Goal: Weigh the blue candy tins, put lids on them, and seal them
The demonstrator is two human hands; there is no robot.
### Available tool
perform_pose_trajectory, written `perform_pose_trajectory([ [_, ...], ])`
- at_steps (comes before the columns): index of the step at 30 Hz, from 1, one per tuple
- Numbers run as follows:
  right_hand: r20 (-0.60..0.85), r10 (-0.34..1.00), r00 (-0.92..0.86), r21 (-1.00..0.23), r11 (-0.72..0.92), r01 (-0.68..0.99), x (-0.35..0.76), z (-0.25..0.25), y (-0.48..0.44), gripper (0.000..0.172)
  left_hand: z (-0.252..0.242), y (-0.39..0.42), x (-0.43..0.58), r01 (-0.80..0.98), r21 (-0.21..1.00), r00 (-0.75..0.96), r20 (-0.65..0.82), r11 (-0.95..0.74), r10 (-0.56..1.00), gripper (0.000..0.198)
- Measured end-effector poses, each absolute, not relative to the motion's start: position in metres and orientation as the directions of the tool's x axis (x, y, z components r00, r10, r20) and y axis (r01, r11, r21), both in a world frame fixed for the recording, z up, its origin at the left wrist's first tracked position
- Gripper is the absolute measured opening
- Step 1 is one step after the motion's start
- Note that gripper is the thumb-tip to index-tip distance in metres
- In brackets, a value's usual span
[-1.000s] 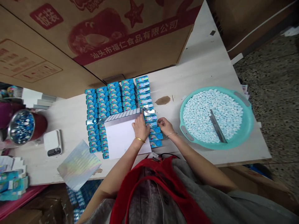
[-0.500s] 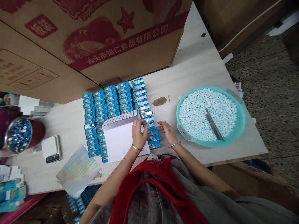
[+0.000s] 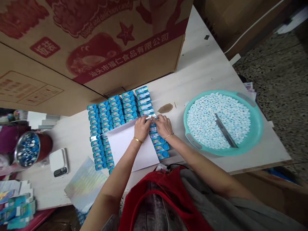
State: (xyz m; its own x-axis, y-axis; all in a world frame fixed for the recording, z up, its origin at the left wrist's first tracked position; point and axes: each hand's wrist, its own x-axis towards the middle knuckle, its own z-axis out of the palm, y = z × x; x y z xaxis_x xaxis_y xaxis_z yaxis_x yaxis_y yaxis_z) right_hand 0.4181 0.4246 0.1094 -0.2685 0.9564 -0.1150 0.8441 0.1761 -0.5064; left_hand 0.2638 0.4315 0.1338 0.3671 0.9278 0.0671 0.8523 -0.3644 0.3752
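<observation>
Several rows of small blue tins (image 3: 116, 113) stand on the table, some in the right-hand column with a shiny silver strip on top. Over them lies a white sheet (image 3: 133, 149), its far edge raised. My left hand (image 3: 141, 129), at the sheet's right edge, has its fingers curled in at a shiny silver sticker (image 3: 151, 116) on one tin. From the other side my right hand (image 3: 164, 126) is closed at the same sticker, fingertips meeting those of the left. The fingers cover part of the sticker and the tin beneath.
To the right, a turquoise basin (image 3: 257, 128) holds pale blue candies and a metal strip (image 3: 225, 131). Big cartons (image 3: 154, 61) rise behind the tins. On the left are a white scale (image 3: 58, 160), a metal bowl (image 3: 18, 157) and a shiny sheet (image 3: 84, 184).
My right hand has moved left and up to meet the left hand at the silver sticker. My left hand has gone slightly farther from me. The view has shifted a little.
</observation>
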Motion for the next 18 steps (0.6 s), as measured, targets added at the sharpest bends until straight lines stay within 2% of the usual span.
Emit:
perform_pose_trajectory([
  [4, -0.097, 0.972, -0.213, -0.556, 0.125, 0.822, 0.419, 0.101, 0.421, 0.048, 0.126, 0.436, 0.262, 0.763, 0.577, 0.279, 0.111, -0.290, 0.954, 0.019],
  [7, -0.102, 0.980, -0.168, -0.575, 0.080, 0.814, 0.418, 0.099, 0.420, 0.046, 0.123, 0.437, 0.264, 0.594, 0.794, 0.023, 0.138, -0.124, 0.990, 0.020],
  [10, -0.124, 0.981, -0.150, -0.562, 0.055, 0.825, 0.417, 0.100, 0.423, 0.044, 0.127, 0.440, 0.265, 0.330, 0.942, -0.258, 0.032, 0.056, 0.966, 0.024],
  [14, -0.097, 0.987, -0.126, -0.610, 0.041, 0.791, 0.418, 0.110, 0.419, 0.040, 0.144, 0.436, 0.265, 0.021, 0.980, -0.335, -0.178, 0.197, 0.925, 0.030],
  [16, -0.035, 0.998, -0.054, -0.724, 0.012, 0.690, 0.417, 0.121, 0.410, 0.038, 0.156, 0.427, 0.269, -0.077, 0.968, -0.335, -0.252, 0.240, 0.908, 0.029],
  [18, -0.023, 0.999, 0.040, -0.877, -0.040, 0.479, 0.412, 0.136, 0.398, 0.041, 0.166, 0.415, 0.277, -0.158, 0.953, -0.337, -0.300, 0.260, 0.892, 0.027],
])
